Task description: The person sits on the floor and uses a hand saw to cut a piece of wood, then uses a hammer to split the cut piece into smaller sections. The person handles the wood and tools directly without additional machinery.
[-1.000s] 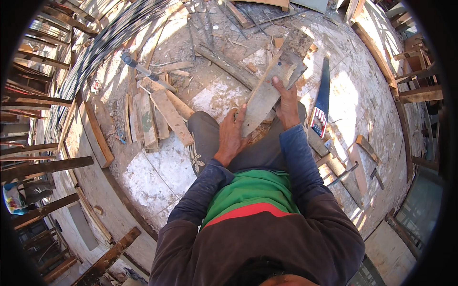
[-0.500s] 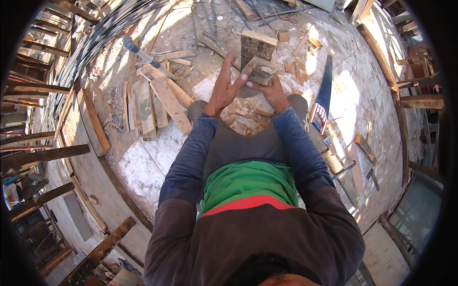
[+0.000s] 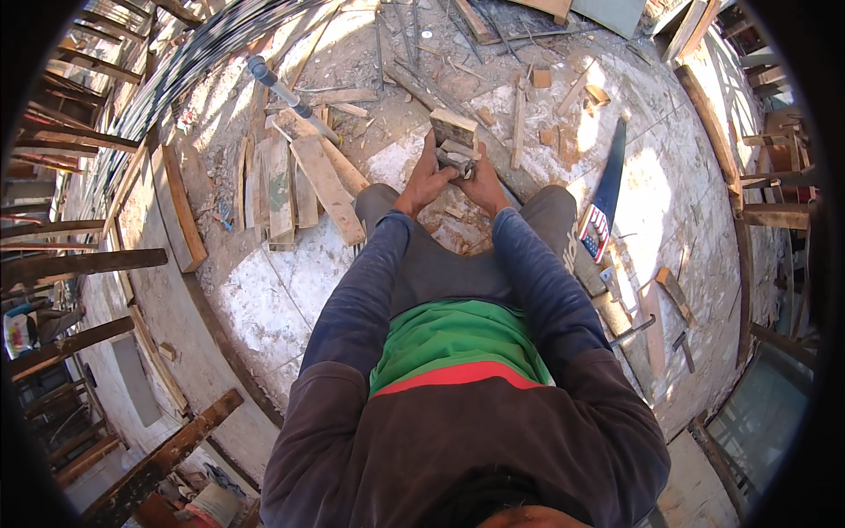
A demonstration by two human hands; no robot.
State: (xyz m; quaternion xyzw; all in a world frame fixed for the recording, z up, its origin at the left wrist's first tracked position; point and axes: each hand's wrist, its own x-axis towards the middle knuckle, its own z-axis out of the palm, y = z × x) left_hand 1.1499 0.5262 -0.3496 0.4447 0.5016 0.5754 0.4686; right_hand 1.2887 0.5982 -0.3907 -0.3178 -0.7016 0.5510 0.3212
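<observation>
The person sits on a pale concrete floor [image 3: 264, 299] with both arms stretched toward 12 o'clock; the left hand [image 3: 424, 182] and the right hand [image 3: 484, 182] are close together, and both are wrapped around a short wooden block [image 3: 453, 129] that stands just above them, toward 12 o'clock; the fingers of each hand are curled and pressed on the lower part of the block, where some small grey piece is also held, but it is too small to tell what it is. At 10 o'clock from the hands several loose planks [image 3: 299, 180] lie side by side on the floor; a grey pipe [image 3: 286, 92] lies beyond them, toward 11 o'clock. At 3 o'clock from the hands a long dark saw blade [image 3: 609, 180] lies on the floor, near the right knee; at 4 o'clock, well apart, more wood scraps [image 3: 656, 308] lie scattered.
</observation>
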